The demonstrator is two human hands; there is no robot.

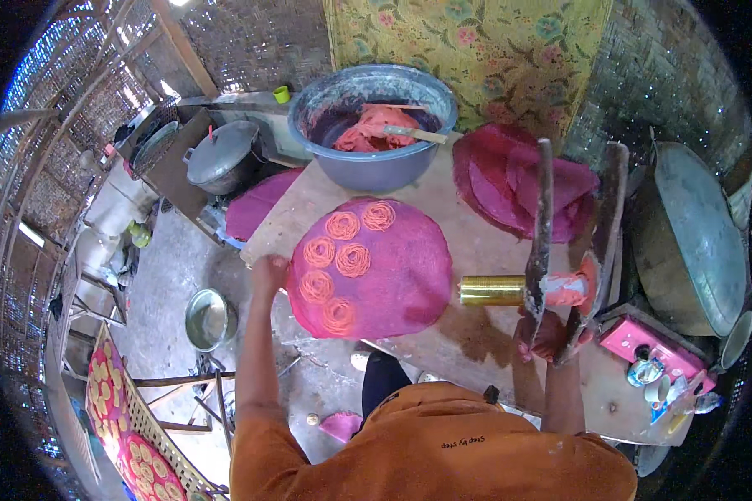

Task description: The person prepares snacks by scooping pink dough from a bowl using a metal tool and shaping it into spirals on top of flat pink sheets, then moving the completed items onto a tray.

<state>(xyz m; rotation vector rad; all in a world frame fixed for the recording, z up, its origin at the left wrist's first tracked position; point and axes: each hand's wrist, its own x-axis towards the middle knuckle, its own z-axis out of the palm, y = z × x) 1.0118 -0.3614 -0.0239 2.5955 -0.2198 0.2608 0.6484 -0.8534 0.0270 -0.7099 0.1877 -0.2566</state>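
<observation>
A round pink mesh sheet (409, 275) lies on the table before me, with several coiled nests of orange dough strands (353, 260) on its left half. My left hand (271, 273) is closed at the sheet's left edge, gripping it there. Over the table's right side, my right hand (547, 332) is closed round the near ends of a noodle press's two wooden handles (541, 225). The press's brass cylinder (495, 290) lies sideways, pointing left toward the sheet. Pinkish dough (565, 290) coats the plunger between the handles.
Behind the sheet stands a blue basin (376, 173) with pink dough (376, 129) and a flat wooden-handled tool (418, 134). More pink mesh sheets (518, 175) are piled at the back right. A large metal pan (700, 238) and a pink stove (656, 351) flank the table's right side. A lidded pot (223, 156) stands back left.
</observation>
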